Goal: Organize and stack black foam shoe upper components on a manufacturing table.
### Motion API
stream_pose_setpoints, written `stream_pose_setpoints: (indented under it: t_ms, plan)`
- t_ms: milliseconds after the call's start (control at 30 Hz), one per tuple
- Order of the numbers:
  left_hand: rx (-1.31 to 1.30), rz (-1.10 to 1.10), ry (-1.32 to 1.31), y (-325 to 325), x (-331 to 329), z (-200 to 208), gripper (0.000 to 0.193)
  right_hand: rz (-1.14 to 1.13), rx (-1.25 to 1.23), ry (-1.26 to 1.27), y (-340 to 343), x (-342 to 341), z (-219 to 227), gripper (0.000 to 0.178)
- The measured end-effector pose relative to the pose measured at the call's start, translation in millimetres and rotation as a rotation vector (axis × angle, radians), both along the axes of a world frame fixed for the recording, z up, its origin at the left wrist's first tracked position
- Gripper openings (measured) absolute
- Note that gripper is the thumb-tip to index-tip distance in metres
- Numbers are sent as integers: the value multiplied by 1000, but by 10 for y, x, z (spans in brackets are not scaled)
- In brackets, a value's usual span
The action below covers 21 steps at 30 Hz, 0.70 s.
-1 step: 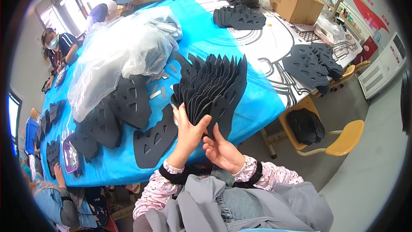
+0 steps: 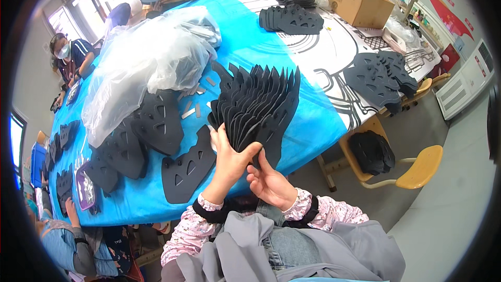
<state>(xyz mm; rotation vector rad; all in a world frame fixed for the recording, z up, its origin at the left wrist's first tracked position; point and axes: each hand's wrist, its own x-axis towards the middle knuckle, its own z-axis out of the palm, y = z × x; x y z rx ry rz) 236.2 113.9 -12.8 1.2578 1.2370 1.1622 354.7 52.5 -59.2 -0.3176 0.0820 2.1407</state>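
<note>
A thick fanned stack of black, foam-like cut pieces (image 2: pixel 255 104) with pointed ends and triangular holes stands over the near edge of the blue-covered table. My left hand (image 2: pixel 228 156) grips its lower left side, thumb across the front and fingers partly hidden behind. My right hand (image 2: pixel 274 183) is at the stack's lower end, its thumb and fingertips closed around the bottom edge; some fingers curl below. Left of my hands, one loose black piece (image 2: pixel 190 169) lies flat on the table. Beyond it are more overlapping black pieces (image 2: pixel 156 122).
A clear plastic bag (image 2: pixel 151 68) covers part of the table (image 2: pixel 237 31), with small grey strips (image 2: pixel 198 109) nearby. A purple tray (image 2: pixel 85 185) stands left. More black stacks (image 2: pixel 376 81) and a cardboard box (image 2: pixel 355 0) are right. Another black stack sits on a chair (image 2: pixel 417 169). Co-workers sit around.
</note>
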Motion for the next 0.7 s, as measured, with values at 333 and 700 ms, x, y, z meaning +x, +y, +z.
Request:
stream_pose_setpoints:
  t_ms: [333, 700]
  plan:
    - [353, 54, 563, 48, -52, -69, 83, 642, 422, -488, -84, 465, 494, 53]
    - [574, -400, 622, 48, -121, 487, 82, -930, 350, -677, 530, 947, 345, 71]
